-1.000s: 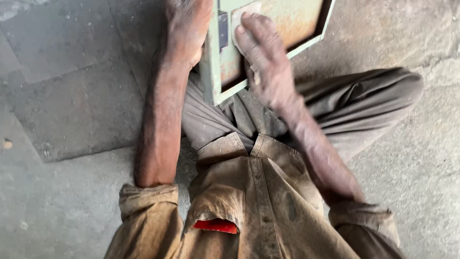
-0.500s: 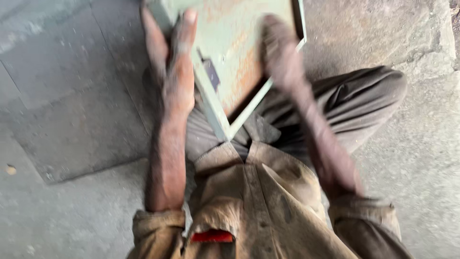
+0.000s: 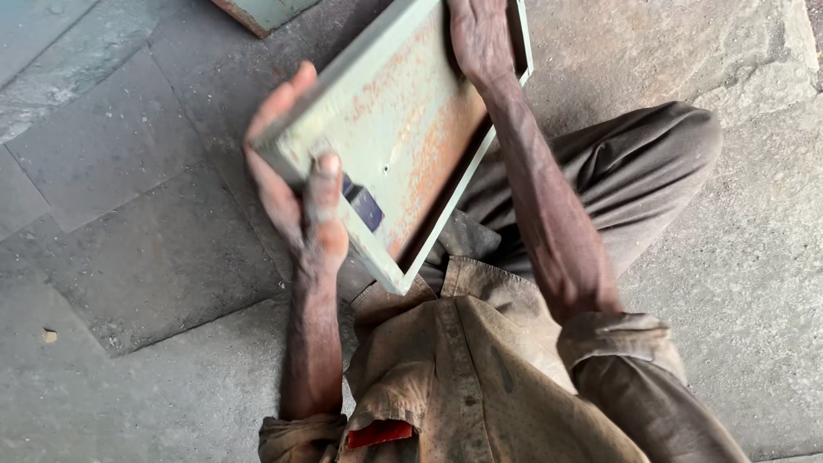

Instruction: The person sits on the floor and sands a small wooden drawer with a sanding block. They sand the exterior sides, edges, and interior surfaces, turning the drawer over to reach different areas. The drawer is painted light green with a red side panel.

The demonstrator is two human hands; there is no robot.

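On stone floor (image 3: 129, 257), far left: small pale chip of debris (image 3: 49, 336), lying loose, well apart from all else. Next right: left hand (image 3: 296, 197), closed round near left corner of pale green metal panel (image 3: 403, 129), thumb across the face, fingers (image 3: 283, 99) wrapped behind the edge. Panel itself: shallow, tray-like, raised rim, rust streaks on inner face, held tilted above lap, clear of floor. Small dark rectangular fitting (image 3: 364, 206) on face, just beside left thumb; no label or sign legible. Upper centre: corner of second green panel (image 3: 261, 13), resting on floor. Further right: right hand (image 3: 480, 39), gripping far end of held panel. Progress judged: panel lifted and under inspection; nothing fitted or removed so far.
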